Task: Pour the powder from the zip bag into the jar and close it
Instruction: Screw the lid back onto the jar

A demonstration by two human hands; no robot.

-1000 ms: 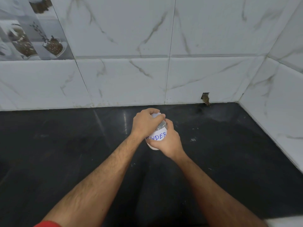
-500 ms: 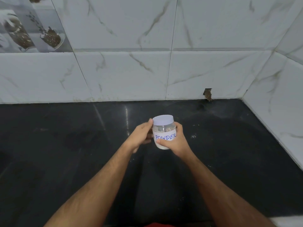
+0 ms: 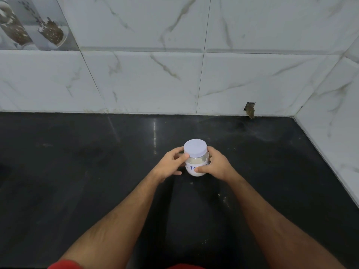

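The left hand (image 3: 171,165) curls its thumb and fingers around the left side of the jar (image 3: 196,164), gripping it. The jar is a small, rounded, clear container standing upright near the middle of the glossy black counter (image 3: 77,171), with pale powder inside and a white label bearing blue handwriting. A smooth, round white lid (image 3: 195,148) sits on its mouth. The right hand (image 3: 218,166) grips the jar's right side, thumb across the label. Veined white marble-pattern tiles (image 3: 145,74) line the wall behind.
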